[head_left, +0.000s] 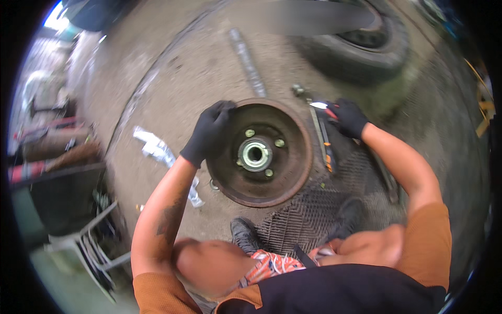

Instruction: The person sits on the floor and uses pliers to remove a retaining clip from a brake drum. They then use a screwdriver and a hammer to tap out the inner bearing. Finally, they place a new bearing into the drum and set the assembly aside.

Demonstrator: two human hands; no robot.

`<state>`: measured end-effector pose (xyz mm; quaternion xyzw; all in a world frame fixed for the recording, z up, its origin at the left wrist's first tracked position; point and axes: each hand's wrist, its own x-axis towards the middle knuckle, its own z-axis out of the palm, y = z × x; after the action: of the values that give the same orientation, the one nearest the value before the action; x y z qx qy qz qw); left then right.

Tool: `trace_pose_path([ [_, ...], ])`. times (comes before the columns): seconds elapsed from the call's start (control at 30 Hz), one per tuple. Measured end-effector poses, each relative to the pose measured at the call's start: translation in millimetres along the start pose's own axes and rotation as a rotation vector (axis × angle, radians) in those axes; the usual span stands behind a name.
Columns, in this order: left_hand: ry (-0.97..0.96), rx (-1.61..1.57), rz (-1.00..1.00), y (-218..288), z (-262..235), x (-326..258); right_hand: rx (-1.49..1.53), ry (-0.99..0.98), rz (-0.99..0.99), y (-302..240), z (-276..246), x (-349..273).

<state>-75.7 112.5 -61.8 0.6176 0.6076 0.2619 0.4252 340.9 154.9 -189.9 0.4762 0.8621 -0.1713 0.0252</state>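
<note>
a scuffed floor (178, 78) spreads around me, a ridged dark mat (295, 222) covering part of it. beyond lies a tire (355, 64). the rusty drum (290, 162) sits before me, near the mat's edge; my left grip (212, 128) clasps its rim. my right grip (346, 118), alongside, is wrapped round a red-handled tool (330, 112).
</note>
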Motion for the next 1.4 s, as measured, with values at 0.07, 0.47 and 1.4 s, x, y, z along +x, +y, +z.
trace_pose_path([
  [0.07, -0.049, 0.035, -0.146, 12.6, -6.7, -0.7, -0.031, 0.119, -0.104, 7.9, 20.8, 2.4],
  [0.47, 0.172, -0.096, -0.2, 9.7, 5.1, -7.2, -0.265, -0.34, -0.948, -47.4, 40.0, -44.4],
  [1.4, -0.125, 0.295, -0.029, 2.1, -23.3, -32.2, 0.957, 0.566, -0.528, -186.0, -210.3, -51.1],
])
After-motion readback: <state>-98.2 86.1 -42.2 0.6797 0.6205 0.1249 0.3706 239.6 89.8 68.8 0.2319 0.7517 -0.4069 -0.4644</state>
